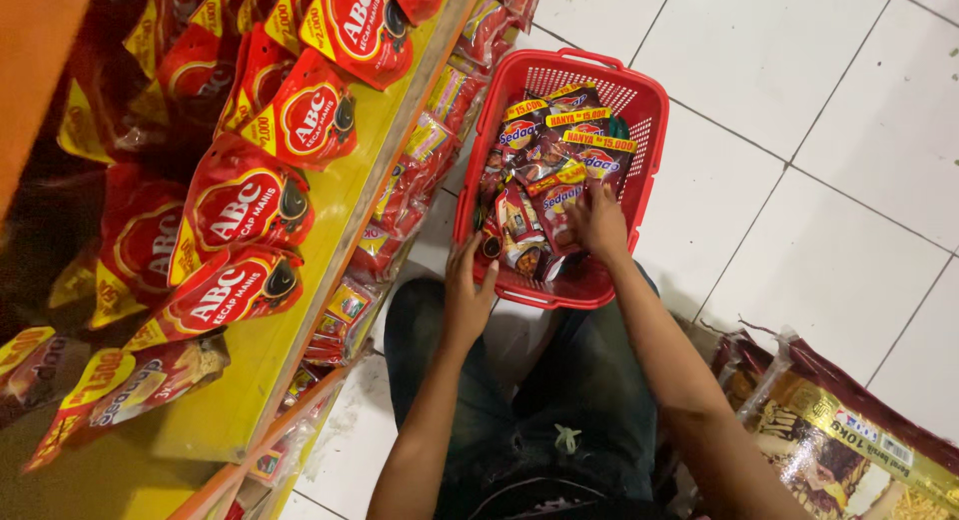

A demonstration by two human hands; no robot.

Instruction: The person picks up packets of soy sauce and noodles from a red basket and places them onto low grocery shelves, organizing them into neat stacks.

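Denim covers the person's knees [559,380] at the near edge of the view, where they crouch on the white tiled floor [799,100]. Just past the knees stands a red plastic basket [639,110], half full of small dark-red noodle packets [559,150] lying in a loose heap.

The left hand [468,295] rests on the basket's near left rim with fingers spread and curled over the edge, likely to steady it; it holds nothing else. The right hand [599,220] reaches inside over the near right part of the heap, fingers bent down onto a packet, though I cannot tell whether it truly grips the packet or only presses on it.

At the near right corner of the floor lies a big brown and gold sack [849,430], flat on its side and well apart from the basket. To the left runs a yellow shelf [270,350] whose front edge carries a row of little sachets [400,190], while red sauce pouches [240,200] crowd its top, overlapping toward the far left corner so their faces show.
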